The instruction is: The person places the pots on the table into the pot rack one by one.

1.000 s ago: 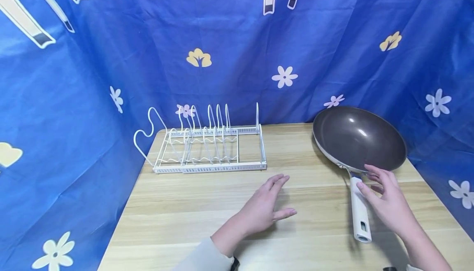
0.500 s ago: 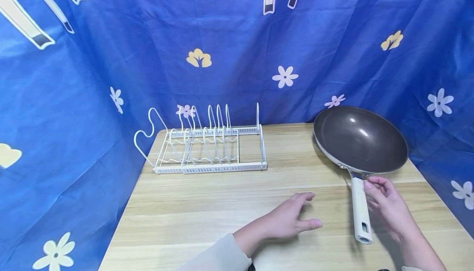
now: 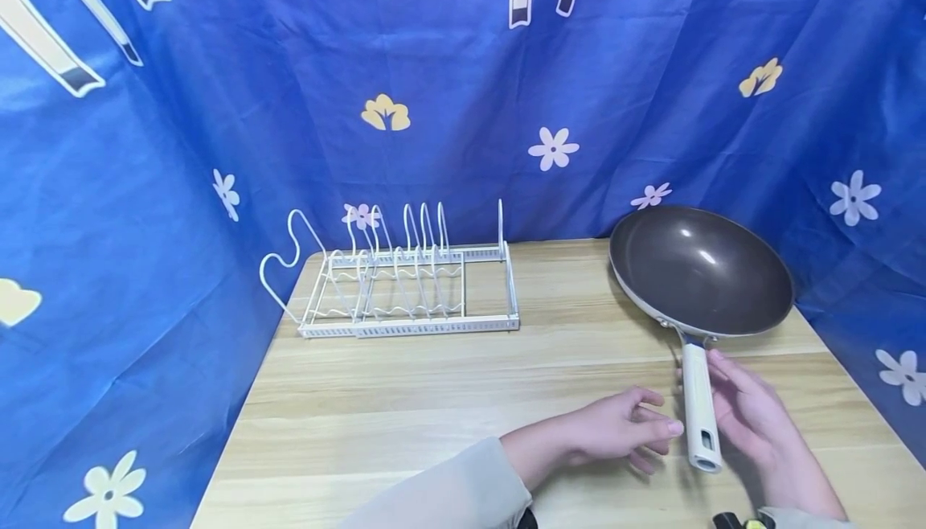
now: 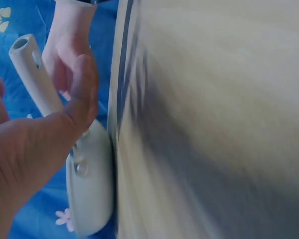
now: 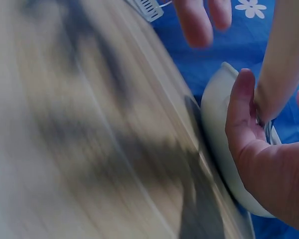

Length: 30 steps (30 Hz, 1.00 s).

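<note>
A frying pan (image 3: 702, 272) with a dark inside and pale outer wall sits at the right of the table, its white handle (image 3: 699, 408) pointing toward me. My right hand (image 3: 752, 424) is at the handle's right side, with its fingers (image 5: 241, 107) reaching underneath; in the right wrist view they lie below the handle and are not closed round it. Just left of the handle's end is my left hand (image 3: 615, 430), fingers loosely bent and holding nothing. The left wrist view shows the left hand in front of the handle, so contact there is hard to judge.
A white wire rack (image 3: 405, 292) with several upright loops stands at the back left of the wooden table (image 3: 405, 400). Blue patterned cloth (image 3: 463, 111) hangs behind and along both sides; the pan's far edge is close to it.
My left hand has moved right across the table to near the pan handle. My right hand has come down from the pan's rim, its fingers now under the handle. Pan and rack stay put.
</note>
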Tool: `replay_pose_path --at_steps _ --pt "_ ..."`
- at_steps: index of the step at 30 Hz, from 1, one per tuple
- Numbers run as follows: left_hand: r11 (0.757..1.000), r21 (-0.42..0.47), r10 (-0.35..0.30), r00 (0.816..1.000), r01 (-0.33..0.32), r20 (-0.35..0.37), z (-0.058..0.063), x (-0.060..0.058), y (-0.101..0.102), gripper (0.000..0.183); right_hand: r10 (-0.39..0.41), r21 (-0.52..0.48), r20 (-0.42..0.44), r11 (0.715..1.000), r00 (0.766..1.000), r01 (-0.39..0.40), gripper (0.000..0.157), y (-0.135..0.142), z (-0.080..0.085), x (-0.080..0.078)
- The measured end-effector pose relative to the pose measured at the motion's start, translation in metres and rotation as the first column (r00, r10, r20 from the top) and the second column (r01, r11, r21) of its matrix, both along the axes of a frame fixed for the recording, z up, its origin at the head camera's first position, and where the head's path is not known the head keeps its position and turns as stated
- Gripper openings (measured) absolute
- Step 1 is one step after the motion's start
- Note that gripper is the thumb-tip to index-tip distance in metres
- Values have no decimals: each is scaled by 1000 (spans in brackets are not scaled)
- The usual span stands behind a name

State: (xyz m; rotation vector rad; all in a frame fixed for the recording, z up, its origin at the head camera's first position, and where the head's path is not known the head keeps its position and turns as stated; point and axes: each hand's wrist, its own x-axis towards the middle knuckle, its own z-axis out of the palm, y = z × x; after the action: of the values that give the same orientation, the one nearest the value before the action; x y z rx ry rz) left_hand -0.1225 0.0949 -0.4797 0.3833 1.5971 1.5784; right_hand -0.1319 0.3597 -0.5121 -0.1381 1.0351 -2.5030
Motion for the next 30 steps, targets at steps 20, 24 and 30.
replay_pose_path --at_steps 20,24,30 --pt "961 240 62 955 -135 290 -9 -4 41 29 178 -112 12 978 984 -176 62 -4 -7 -11" --pt "964 226 64 949 -139 308 -7 -5 44 24 191 -155 32 971 981 -184 64 -4 -8 -12" --pt "967 233 31 952 -106 306 -5 -4 43 26 314 -349 -12 888 949 -299 71 -5 -11 -18"
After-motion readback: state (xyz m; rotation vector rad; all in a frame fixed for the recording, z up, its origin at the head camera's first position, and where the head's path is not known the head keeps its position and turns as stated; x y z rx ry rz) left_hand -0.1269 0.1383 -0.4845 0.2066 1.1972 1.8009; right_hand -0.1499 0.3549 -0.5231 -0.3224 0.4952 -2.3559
